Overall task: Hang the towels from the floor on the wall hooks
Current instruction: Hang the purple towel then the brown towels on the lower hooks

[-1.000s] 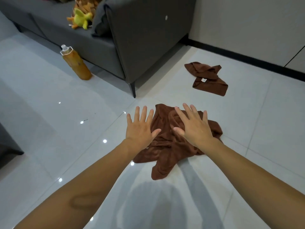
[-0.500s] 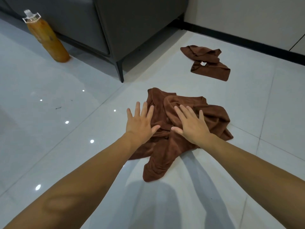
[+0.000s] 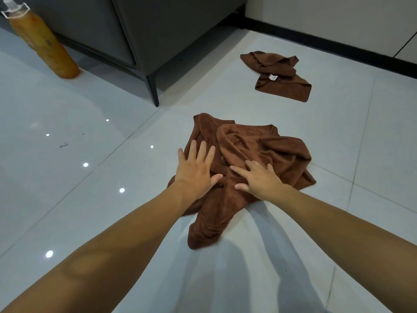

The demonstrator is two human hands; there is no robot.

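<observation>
Head view: both hands dropped since 1 s ago, now on near towel, crumpled on floor. L hand flat, fingers spread; R hand fingertips pressing folds; neither grips yet. Pickup prob next. 2nd towel lies beyond, untouched.

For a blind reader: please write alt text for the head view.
The left hand and right hand, fingers spread, are over a crumpled brown towel on the tiled floor. A second towel lies beyond, near a grey sofa.

A crumpled brown towel lies on the floor; a second brown towel (white tag showing) lies well apart.
</observation>
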